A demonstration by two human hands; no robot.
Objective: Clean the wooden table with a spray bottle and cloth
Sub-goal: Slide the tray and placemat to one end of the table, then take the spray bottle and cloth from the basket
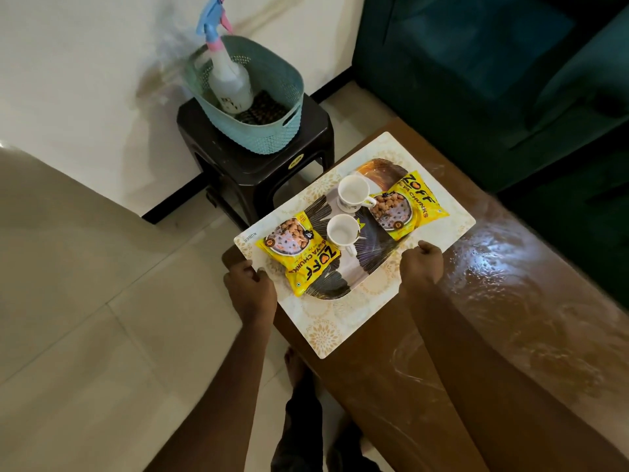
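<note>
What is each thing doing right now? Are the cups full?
Left hand: gripping the tray's edge.
Right hand: gripping the tray's other edge.
Tray: loaded, at the table's end.
Two cups: upright, empty.
Two snack packets: lying flat, sealed.
Spray bottle: standing in the basket.
Table: streaky.

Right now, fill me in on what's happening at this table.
A person grips a cream placemat by two edges, left hand at the table's end, right hand on the far side. On the mat sits an oval tray with two white cups and two yellow soya chunk packets. The wooden table looks smeared. The spray bottle stands untouched in a teal basket on a dark stool.
</note>
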